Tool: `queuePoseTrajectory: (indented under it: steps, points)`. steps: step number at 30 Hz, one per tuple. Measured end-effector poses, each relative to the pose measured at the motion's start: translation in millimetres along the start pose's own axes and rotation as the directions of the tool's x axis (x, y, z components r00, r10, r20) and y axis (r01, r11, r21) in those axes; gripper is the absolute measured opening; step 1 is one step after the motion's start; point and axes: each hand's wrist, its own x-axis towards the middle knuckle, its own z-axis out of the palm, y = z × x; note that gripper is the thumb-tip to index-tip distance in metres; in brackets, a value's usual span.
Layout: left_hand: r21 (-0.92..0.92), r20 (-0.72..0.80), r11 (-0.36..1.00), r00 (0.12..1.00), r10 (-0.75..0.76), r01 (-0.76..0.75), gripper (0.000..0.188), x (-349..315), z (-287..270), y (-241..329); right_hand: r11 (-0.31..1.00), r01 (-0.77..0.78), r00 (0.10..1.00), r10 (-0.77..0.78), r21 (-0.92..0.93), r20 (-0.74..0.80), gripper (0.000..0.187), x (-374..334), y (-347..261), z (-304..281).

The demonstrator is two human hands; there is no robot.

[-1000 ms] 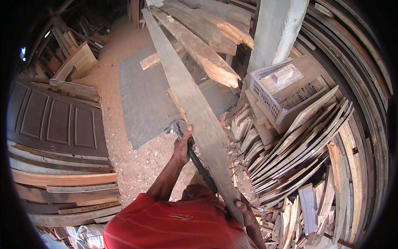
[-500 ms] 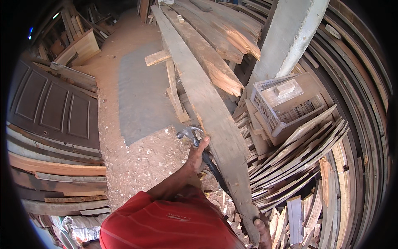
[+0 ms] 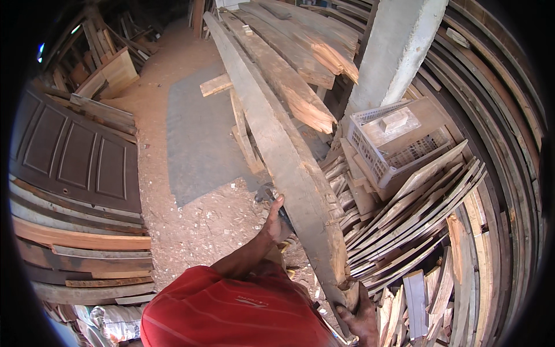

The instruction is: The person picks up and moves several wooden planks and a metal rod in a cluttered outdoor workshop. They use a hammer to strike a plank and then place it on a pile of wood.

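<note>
A long, heavy grey-brown plank [image 3: 289, 168] runs from the far middle down to my body, its right edge rough and splintered near me. My left hand [image 3: 277, 226] is closed at its left edge, thumb raised against the wood. A claw hammer [image 3: 265, 191] is in that same hand, its head poking out beyond the thumb and most of its handle hidden by the hand and plank. My right hand [image 3: 361, 321] grips the plank's near end, fingers round the right side and thumb across the end. The plank's far part lies along a wooden trestle [image 3: 245, 136].
Other broken-ended beams [image 3: 283, 87] lie to the plank's right, before a concrete post [image 3: 399, 52]. A plastic crate [image 3: 370, 147] and stacked thin boards [image 3: 410, 202] stand at right. A brown panelled door [image 3: 75, 150] and lumber line the left. Wood chips litter the floor [image 3: 202, 225].
The plank has rolled a little, so more of its rough right edge shows. My right hand has come further round its near end. The hammer head has dropped slightly lower beside the plank.
</note>
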Motion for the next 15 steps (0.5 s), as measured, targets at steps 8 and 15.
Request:
queuePoseTrajectory:
  steps: [8, 15]
  points:
    - [0.207, -0.147, 0.972, 0.986, -0.084, 0.114, 0.059, -32.0, -48.4, -5.2, 0.856, -0.058, 0.998, 0.042, -0.514, -0.043, 0.110, 2.7, 31.8, 32.2]
    - [0.509, -0.375, 0.851, 0.923, 0.084, 0.129, 0.059, -52.7, -17.4, 25.7, 0.841, -0.025, 0.999, 0.010, -0.541, -0.030, 0.106, 3.1, 34.1, 39.9]
